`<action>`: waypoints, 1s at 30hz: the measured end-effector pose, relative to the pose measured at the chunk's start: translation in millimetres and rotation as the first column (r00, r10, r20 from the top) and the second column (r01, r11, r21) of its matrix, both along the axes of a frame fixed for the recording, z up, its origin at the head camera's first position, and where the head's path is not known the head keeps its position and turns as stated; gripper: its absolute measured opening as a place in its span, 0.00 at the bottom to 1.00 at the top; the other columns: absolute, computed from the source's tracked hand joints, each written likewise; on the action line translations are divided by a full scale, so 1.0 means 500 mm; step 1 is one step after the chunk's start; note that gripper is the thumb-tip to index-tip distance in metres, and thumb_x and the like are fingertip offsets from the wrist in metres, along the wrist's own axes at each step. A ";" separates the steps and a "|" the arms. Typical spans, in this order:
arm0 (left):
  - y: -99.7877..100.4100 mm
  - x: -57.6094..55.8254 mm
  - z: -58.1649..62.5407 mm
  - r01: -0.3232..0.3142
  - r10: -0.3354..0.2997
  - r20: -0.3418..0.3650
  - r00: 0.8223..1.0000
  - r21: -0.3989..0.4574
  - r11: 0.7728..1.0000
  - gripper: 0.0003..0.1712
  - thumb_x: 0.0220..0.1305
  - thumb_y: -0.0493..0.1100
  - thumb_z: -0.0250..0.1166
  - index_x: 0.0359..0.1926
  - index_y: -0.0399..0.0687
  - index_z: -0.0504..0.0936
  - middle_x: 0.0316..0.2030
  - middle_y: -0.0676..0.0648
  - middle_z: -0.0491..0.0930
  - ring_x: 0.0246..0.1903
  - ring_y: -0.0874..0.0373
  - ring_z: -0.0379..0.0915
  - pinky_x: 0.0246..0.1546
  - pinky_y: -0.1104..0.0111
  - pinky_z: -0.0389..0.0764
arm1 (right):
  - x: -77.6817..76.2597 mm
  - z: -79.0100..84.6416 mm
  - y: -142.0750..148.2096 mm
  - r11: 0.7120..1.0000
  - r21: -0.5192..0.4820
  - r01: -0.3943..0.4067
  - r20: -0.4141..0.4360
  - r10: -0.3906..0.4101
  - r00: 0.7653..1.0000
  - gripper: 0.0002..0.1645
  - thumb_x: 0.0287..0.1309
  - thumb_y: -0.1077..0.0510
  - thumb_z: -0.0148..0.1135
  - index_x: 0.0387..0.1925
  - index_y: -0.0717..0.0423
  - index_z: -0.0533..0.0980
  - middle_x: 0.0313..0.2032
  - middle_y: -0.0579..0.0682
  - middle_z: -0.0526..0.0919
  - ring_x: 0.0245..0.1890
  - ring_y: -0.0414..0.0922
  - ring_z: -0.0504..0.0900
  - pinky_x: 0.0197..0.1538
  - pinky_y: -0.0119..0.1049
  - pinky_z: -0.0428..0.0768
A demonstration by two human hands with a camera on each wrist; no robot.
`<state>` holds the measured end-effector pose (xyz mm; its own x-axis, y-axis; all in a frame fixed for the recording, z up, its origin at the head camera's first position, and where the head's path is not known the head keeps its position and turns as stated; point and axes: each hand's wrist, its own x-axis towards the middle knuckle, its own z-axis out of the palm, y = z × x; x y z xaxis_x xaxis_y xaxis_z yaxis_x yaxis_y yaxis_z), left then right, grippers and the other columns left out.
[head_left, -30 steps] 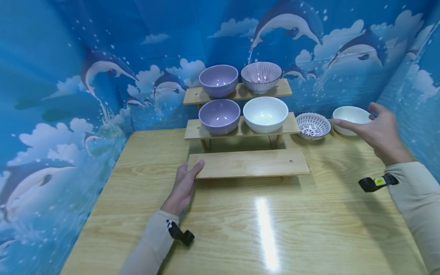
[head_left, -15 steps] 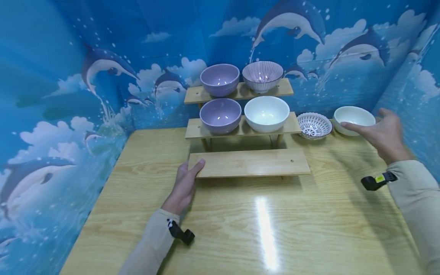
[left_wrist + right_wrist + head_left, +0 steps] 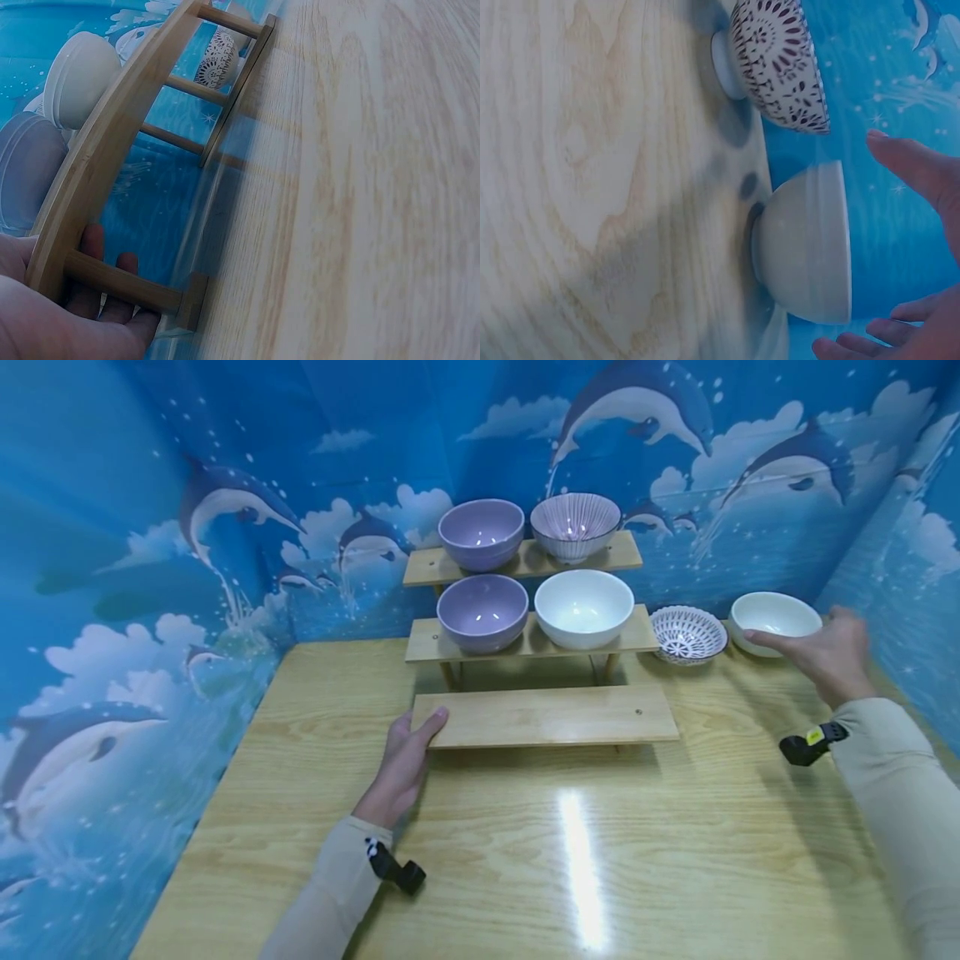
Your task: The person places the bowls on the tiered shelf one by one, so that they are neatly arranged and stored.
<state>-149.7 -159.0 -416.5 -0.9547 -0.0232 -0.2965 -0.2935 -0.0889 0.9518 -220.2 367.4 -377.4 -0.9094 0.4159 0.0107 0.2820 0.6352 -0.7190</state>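
Since the earlier head frames, the right hand [image 3: 828, 652] has come a little lower at the pale bowl [image 3: 783, 610], while the left hand [image 3: 401, 764] and all the bowls have kept their places. The right hand's grip is wide: thumb on the side toward the wooden stand [image 3: 540, 718], fingers on the side away from it, the bowl between them and not yet clasped; whether any fingertip touches it I cannot tell. The pale bowl sits upright on the table [image 3: 487, 868], to the right of the stand and beyond the patterned bowl [image 3: 688, 633]. A sound hold would bring thumb and fingers in evenly on opposite sides, since the glaze looks slick, and keep the thumb off the patterned bowl just beside it. The left hand grips the stand's left end, thumb over the bottom tier, fingers curled about a peg [image 3: 124, 283] beneath; it should simply steady, for a tug could rock what the stand bears. On the stand's middle tier are a purple bowl [image 3: 482, 614] and a white bowl [image 3: 585, 610]; on its top tier, a second purple bowl [image 3: 482, 531] and a striped bowl [image 3: 576, 525]. Behind the stand hangs a dolphin backdrop [image 3: 375, 418].
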 end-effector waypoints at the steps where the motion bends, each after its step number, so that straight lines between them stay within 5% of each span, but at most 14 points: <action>1: 0.000 0.000 0.000 0.000 0.000 -0.001 1.000 0.001 1.000 0.34 0.70 0.54 0.66 0.69 0.44 0.67 0.64 0.44 0.71 0.67 0.50 0.65 0.71 0.60 0.64 | -0.002 -0.003 0.001 1.000 0.004 0.001 -0.002 -0.001 1.000 0.72 0.53 0.32 0.70 0.75 0.77 0.44 0.71 0.79 0.52 0.68 0.73 0.58 0.63 0.70 0.67; 5: 0.000 0.001 -0.001 0.009 -0.009 -0.018 1.000 0.001 1.000 0.34 0.70 0.54 0.66 0.69 0.44 0.68 0.64 0.45 0.71 0.67 0.51 0.65 0.72 0.59 0.62 | -0.011 -0.016 0.005 1.000 0.011 0.004 -0.009 -0.004 1.000 0.70 0.53 0.32 0.70 0.72 0.79 0.48 0.66 0.80 0.57 0.63 0.73 0.63 0.60 0.69 0.70; 15: 0.001 0.000 -0.001 0.019 -0.019 -0.031 0.999 -0.008 1.000 0.35 0.70 0.55 0.65 0.70 0.45 0.66 0.66 0.46 0.69 0.70 0.51 0.61 0.74 0.58 0.59 | -0.026 -0.033 0.005 0.992 -0.115 0.043 0.021 -0.041 0.999 0.74 0.51 0.33 0.72 0.75 0.73 0.40 0.73 0.74 0.47 0.70 0.70 0.56 0.67 0.66 0.67; 30: 0.002 0.000 0.000 0.010 -0.010 -0.038 0.999 -0.001 1.000 0.36 0.70 0.54 0.65 0.70 0.43 0.65 0.65 0.44 0.69 0.69 0.50 0.63 0.73 0.58 0.60 | -0.042 -0.042 -0.004 0.989 -0.131 0.066 0.027 -0.063 0.998 0.76 0.50 0.32 0.72 0.76 0.69 0.37 0.73 0.72 0.43 0.71 0.68 0.54 0.69 0.63 0.66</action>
<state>-149.6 -157.9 -416.6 -0.9655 -0.0137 -0.2600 -0.2580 -0.0850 0.9624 -241.3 365.6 -398.6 -0.8798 0.4705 -0.0683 0.3368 0.5154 -0.7880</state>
